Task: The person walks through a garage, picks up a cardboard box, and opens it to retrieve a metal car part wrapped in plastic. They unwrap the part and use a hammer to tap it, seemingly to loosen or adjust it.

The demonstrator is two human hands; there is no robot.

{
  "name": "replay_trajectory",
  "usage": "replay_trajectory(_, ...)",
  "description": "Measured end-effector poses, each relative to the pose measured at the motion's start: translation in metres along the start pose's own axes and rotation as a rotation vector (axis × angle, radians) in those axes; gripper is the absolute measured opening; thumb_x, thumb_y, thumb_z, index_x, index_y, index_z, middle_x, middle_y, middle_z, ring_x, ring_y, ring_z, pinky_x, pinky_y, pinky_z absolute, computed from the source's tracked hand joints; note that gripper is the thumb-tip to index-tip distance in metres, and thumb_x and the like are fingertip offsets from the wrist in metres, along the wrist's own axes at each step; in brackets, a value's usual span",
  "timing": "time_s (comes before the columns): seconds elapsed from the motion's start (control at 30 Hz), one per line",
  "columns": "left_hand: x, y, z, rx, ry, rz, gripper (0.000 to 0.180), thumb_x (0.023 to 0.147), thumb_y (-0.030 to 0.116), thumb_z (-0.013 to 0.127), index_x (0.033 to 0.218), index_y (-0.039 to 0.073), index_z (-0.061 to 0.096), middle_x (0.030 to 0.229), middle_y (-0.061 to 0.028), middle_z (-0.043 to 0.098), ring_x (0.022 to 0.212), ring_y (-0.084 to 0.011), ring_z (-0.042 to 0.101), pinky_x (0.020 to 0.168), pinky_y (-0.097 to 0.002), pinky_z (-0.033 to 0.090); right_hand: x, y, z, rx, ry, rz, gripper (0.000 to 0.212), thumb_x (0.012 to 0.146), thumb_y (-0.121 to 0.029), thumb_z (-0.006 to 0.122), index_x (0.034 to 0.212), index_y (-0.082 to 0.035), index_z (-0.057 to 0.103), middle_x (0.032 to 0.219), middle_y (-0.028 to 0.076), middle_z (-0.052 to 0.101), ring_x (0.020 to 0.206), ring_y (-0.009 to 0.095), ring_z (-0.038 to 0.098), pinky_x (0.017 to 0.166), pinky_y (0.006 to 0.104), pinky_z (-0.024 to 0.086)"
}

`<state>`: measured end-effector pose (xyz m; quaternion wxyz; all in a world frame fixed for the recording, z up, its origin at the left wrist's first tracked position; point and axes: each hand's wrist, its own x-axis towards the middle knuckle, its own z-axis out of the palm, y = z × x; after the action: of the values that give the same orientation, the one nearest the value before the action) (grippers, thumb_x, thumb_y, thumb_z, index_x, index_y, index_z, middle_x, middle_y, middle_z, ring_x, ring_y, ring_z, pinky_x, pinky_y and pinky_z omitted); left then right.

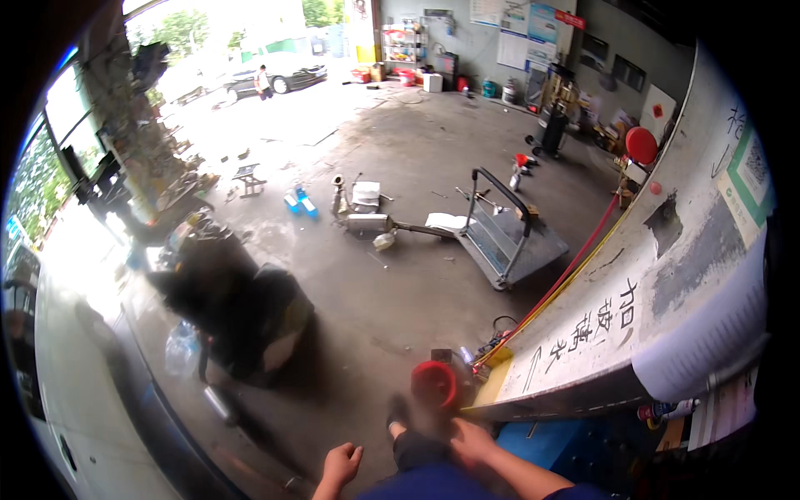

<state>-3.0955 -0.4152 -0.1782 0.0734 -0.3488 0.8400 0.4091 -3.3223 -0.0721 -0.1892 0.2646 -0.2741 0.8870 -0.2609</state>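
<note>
Low in the head view, my left hand is curled into a loose fist, and nothing shows in it. My right hand is by my right thigh, just below a red bucket on the floor. Its fingers are blurred and partly hidden, so I cannot make out whether it holds anything. A gap separates the hand from the bucket's rim. Beside the bucket, at the wall's foot, lie small items and a cable. My dark shoe is on the floor between the hands.
A scratched white wall panel stands close on my right, above a blue surface. A flat trolley and an exhaust pipe are ahead. Left are a large blurred dark bin-like object and a pale vehicle.
</note>
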Motion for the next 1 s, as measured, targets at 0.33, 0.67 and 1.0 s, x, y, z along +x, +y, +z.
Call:
replay_trajectory(0.33,0.159,-0.154,-0.141,0.206,-0.185,-0.544,0.038,0.098,0.038,0.082,0.106,0.001,0.082,0.092,-0.0169,0.081,0.087,-0.0254,0.077,0.085,-0.0417,0.061,0.267,-0.043,-0.082,0.229,0.225,0.123,0.057,0.097,-0.03,0.076,0.148,-0.007,0.064,0.1,0.015,0.082,0.095,0.036,0.078,0.088,0.0483,0.061)
replay_trajectory(0.67,0.434,-0.056,-0.207,0.036,-0.262,-0.435,0.058,0.1,0.055,0.071,0.124,0.004,0.08,0.123,-0.0277,0.079,0.119,-0.0394,0.074,0.109,-0.0523,0.052,0.453,0.037,-0.148,0.089,0.273,0.462,0.047,0.098,-0.042,0.077,0.132,-0.009,0.075,0.112,0.017,0.082,0.107,0.035,0.078,0.097,0.0459,0.061)
replay_trajectory(1.0,0.939,0.143,-0.257,0.386,-0.169,0.039,0.032,0.094,0.025,0.074,0.107,-0.005,0.076,0.097,-0.0186,0.082,0.088,-0.0272,0.08,0.08,-0.0438,0.064,0.572,0.118,-0.166,0.778,0.278,1.012,0.03,0.096,-0.035,0.079,0.106,-0.008,0.084,0.087,0.011,0.082,0.067,0.02,0.077,0.077,0.0371,0.064)
